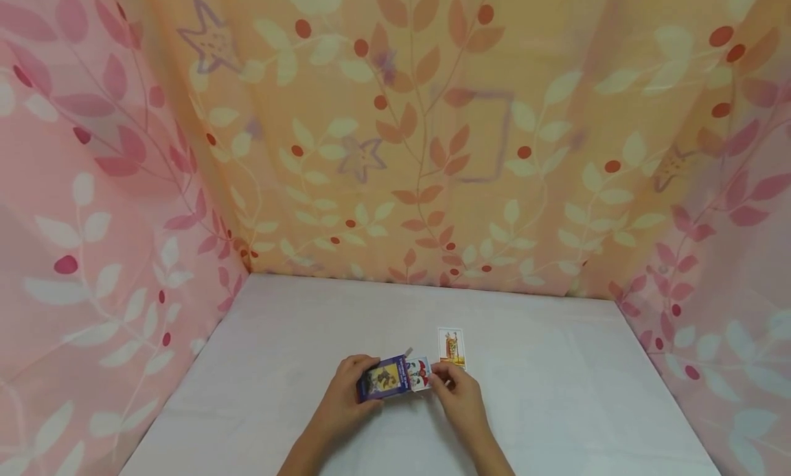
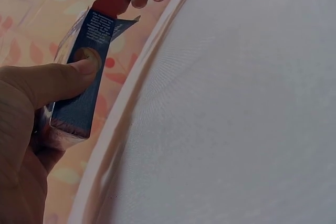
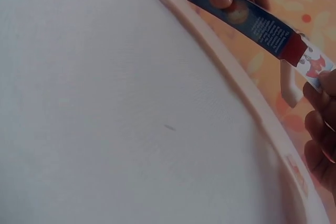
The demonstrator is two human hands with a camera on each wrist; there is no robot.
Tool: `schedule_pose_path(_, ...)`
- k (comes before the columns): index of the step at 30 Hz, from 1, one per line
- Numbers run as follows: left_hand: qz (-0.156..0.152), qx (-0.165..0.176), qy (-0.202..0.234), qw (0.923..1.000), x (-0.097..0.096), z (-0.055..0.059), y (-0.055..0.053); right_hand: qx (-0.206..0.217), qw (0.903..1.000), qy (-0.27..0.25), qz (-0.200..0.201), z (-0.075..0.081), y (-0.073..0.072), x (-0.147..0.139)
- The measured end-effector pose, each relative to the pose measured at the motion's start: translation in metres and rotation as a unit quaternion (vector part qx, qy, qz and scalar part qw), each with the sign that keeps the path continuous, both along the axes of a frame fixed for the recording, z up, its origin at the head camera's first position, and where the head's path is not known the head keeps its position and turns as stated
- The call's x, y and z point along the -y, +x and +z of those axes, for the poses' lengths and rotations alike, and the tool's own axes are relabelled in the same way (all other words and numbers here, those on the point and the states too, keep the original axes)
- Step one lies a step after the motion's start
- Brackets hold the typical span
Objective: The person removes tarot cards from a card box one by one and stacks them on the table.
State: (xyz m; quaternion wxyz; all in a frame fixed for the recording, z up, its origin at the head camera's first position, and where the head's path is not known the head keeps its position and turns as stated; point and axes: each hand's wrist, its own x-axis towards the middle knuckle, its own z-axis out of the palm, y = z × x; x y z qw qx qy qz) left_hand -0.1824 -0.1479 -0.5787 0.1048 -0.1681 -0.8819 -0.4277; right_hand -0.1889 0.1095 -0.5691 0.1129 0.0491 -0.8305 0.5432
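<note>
My left hand (image 1: 349, 390) grips a dark blue card box (image 1: 383, 380) by its sides, the thumb pressed on the narrow face in the left wrist view. The box's end flaps stand open toward the right. A picture card (image 1: 419, 374) with red figures sticks partway out of that end. My right hand (image 1: 459, 395) pinches the card's outer edge between thumb and fingers; in the right wrist view the card (image 3: 315, 64) spans from box to fingertips. Just beyond the right hand, a white-bordered card (image 1: 452, 345) lies on the table, its near end partly hidden by the fingers.
A white cloth covers the table (image 1: 556, 393). Patterned curtains (image 1: 432, 153) with leaves and red dots stand behind it and on both sides.
</note>
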Motion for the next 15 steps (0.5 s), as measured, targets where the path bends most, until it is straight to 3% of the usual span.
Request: schedule_pose_path(15, 0.004, 0.004, 0.008, 1.0, 0.0016, 0.0012, 0.0013, -0.057, 0.9979, 0.005, -0.03, 0.0077, -0.0015, -0.0034)
